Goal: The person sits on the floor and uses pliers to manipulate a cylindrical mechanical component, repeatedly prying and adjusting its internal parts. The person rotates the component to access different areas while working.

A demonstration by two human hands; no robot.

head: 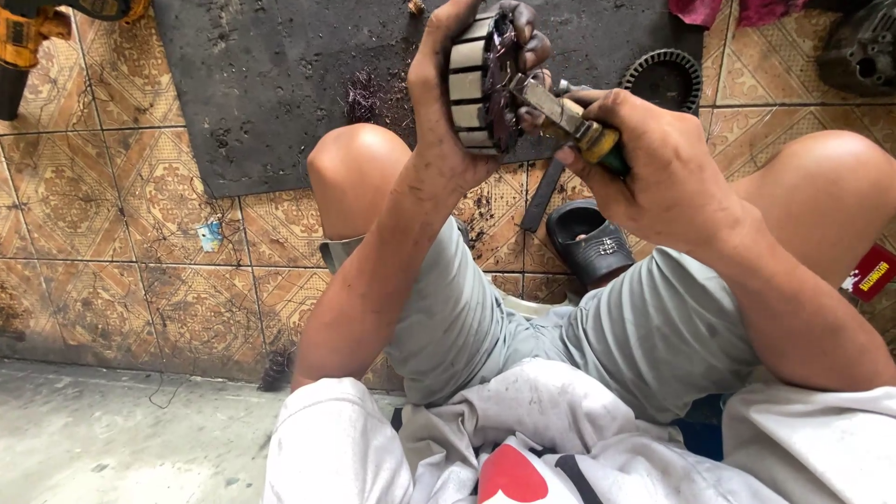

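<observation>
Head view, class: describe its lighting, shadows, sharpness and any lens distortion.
Head view: soft, even daylight, no harsh glare; faint shadows under the knees; the left hand around the ringed motor core and the right hand on the pliers are sharp; tile lines bow near the edges, showing wide-angle distortion.

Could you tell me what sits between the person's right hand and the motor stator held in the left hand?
In the head view, a yellow-handled tool spans from the right hand to the stator.

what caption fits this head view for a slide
Left hand grips a round, slotted metal motor core while the right hand works yellow-handled pliers into its dark windings.
</observation>
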